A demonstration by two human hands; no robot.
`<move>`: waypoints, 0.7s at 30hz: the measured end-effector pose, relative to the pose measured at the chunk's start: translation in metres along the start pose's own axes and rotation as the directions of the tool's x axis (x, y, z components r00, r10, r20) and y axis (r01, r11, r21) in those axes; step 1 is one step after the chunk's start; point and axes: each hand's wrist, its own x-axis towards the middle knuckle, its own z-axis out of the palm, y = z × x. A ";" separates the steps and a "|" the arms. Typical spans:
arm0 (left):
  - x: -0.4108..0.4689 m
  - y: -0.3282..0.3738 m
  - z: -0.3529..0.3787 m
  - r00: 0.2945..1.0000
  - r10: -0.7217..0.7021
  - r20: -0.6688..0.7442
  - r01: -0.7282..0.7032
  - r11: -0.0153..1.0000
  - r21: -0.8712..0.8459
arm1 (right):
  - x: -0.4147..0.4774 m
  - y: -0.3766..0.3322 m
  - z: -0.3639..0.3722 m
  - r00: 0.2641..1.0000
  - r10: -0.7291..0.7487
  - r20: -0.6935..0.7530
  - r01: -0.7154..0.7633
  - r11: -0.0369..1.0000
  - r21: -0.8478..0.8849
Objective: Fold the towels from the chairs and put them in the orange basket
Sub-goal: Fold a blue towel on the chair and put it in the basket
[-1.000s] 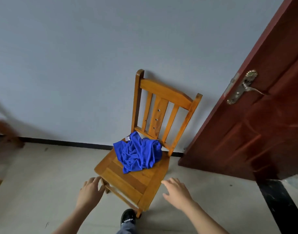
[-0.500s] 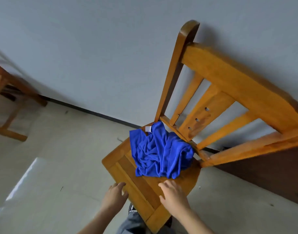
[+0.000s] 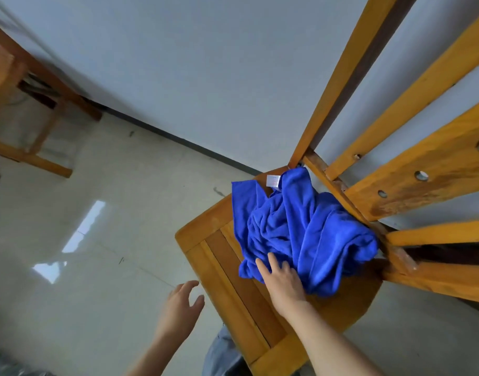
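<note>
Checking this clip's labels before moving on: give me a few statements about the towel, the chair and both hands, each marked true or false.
1. The blue towel lies crumpled on the chair seat. True.
2. The left hand grips the towel. False: it hangs open beside the seat, holding nothing.
3. The right hand touches the towel's near edge. True.
4. The towel's white label lies under the right hand. False: it shows at the towel's far edge.

Wall: pale grey-blue painted wall, dark skirting strip at its foot.
Floor: glossy pale grey tiled floor with bright reflected light patches.
Furniture: orange-brown slatted wooden chair near the wall; blurred brown wooden frame far left.
</note>
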 end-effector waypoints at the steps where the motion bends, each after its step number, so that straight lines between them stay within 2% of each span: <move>1: -0.001 -0.002 -0.003 1.000 -0.007 -0.008 0.007 1.000 -0.001 | 0.000 0.000 0.003 1.000 -0.003 -0.009 0.003 1.000 0.010; 4: -0.005 0.000 -0.010 1.000 0.005 -0.021 -0.006 1.000 -0.029 | -0.005 -0.004 -0.014 0.990 0.019 -0.138 -0.013 0.999 0.045; 6: -0.013 0.005 -0.014 0.999 0.028 -0.025 -0.029 0.999 -0.038 | -0.013 -0.010 -0.024 0.994 0.026 -0.102 -0.019 0.998 0.062; 9: -0.032 0.015 -0.020 0.998 0.067 -0.021 -0.068 0.997 -0.049 | -0.035 -0.021 -0.040 0.974 0.065 -0.215 -0.034 0.989 0.147; 10: -0.039 0.019 -0.022 0.996 0.084 -0.016 -0.085 0.995 -0.056 | -0.045 -0.022 -0.046 0.980 0.058 -0.190 -0.015 0.975 0.223; 16: -0.090 0.064 -0.058 0.972 0.233 -0.027 -0.234 0.965 -0.122 | -0.109 -0.010 -0.139 0.915 0.171 -0.366 0.074 0.820 0.567; 19: -0.121 0.093 -0.089 0.937 0.343 -0.074 -0.350 0.908 -0.228 | -0.148 -0.003 -0.199 0.905 0.204 -0.373 0.111 0.734 0.670; 21: -0.139 0.112 -0.110 0.898 0.427 -0.102 -0.438 0.854 -0.281 | -0.174 -0.002 -0.238 0.909 0.164 -0.384 0.153 0.725 0.671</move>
